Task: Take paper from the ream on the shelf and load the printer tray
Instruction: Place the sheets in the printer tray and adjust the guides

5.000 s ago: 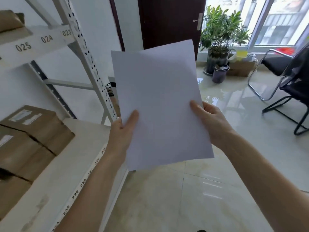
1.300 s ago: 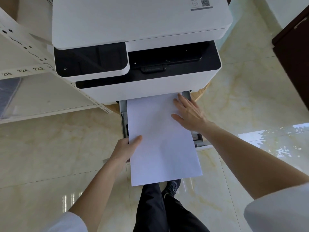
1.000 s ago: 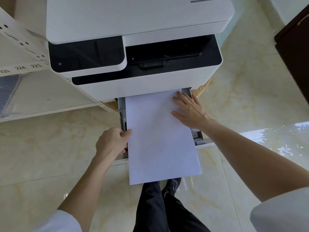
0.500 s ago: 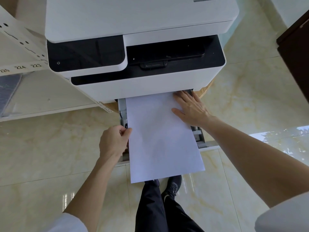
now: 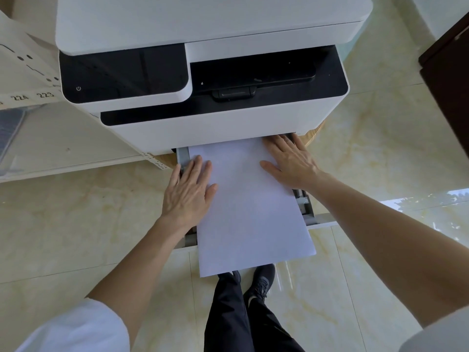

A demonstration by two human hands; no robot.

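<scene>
White paper (image 5: 251, 214) lies in the pulled-out grey tray (image 5: 307, 212) under the white and black printer (image 5: 203, 72). The sheets' near end sticks out past the tray front over the floor, and the far end goes under the printer body. My left hand (image 5: 189, 189) rests flat, fingers spread, on the paper's left edge. My right hand (image 5: 289, 161) lies flat on the paper's right edge near the printer. Neither hand grips anything.
A white metal shelf (image 5: 50, 148) with number labels stands to the left of the printer. A dark wooden door (image 5: 449, 80) is at the right. My legs and dark shoes (image 5: 258, 283) stand on the glossy marble floor just below the tray.
My left hand let go of the paper's left edge, opened and now lies flat on top of the sheets. The right hand stays pressed on the right side.
</scene>
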